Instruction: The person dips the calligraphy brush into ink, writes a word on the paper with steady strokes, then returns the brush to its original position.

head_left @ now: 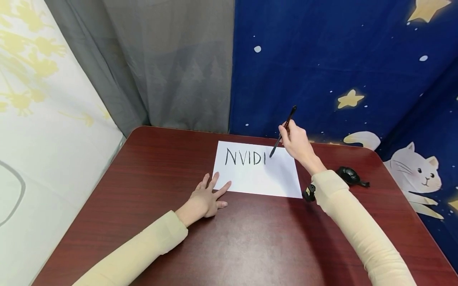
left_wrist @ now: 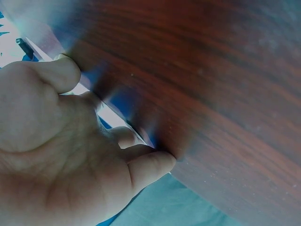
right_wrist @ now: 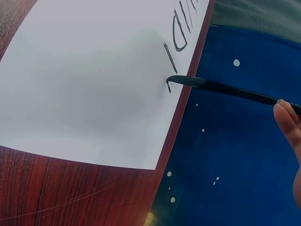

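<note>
A white sheet of paper (head_left: pixel 257 182) lies on the table with the dark letters NVIDI (head_left: pixel 246 157) along its upper part. My right hand (head_left: pixel 297 140) pinches a slim dark brush (head_left: pixel 282 131), tilted, its handle end up. In the right wrist view the pointed tip of the brush (right_wrist: pixel 181 80) is at the paper, by a short dark stroke (right_wrist: pixel 169 87) beside the I. My left hand (head_left: pixel 206 198) rests at the sheet's lower left corner with fingers spread, some fingertips on the paper. The left wrist view shows its palm side and thumb low over the table.
A black rounded dish-like object (head_left: pixel 350 176) with a narrow end sits on the reddish-brown table (head_left: pixel 161 167), right of the paper and partly behind the right sleeve. Behind the table's far edge hang a grey curtain (head_left: pixel 179 71) and a blue starry curtain (head_left: pixel 304 59).
</note>
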Motion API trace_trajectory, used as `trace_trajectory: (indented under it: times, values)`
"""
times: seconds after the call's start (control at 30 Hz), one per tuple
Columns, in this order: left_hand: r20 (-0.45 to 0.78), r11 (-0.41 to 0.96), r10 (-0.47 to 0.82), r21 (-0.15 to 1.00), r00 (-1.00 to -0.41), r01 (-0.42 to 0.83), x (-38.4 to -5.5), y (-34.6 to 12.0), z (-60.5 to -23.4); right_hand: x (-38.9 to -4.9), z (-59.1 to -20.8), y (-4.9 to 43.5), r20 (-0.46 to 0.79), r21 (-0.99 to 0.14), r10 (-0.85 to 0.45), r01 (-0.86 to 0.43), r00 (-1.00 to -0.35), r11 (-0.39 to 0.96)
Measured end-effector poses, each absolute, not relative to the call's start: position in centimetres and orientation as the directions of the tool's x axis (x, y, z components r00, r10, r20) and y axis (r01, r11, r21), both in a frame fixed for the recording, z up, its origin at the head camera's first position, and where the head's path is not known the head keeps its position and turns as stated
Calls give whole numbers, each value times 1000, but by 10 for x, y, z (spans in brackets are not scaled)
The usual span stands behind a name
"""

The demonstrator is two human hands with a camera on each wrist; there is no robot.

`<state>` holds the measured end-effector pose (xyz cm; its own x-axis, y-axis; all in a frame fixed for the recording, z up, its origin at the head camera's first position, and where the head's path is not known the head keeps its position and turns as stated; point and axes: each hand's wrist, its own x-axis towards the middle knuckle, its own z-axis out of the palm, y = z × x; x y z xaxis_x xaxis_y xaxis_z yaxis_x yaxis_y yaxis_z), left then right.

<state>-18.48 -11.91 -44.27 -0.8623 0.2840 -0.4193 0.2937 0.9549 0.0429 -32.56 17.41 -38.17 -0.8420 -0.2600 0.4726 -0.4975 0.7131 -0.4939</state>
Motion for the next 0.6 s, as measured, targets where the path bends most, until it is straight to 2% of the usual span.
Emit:
trace_trajectory:
  times: [0.6]
  values:
    - [-424, 953, 286, 35, -859, 300, -183, -118, -439, -321, -382, 171, 457, -503, -261, -489, -851, 713]
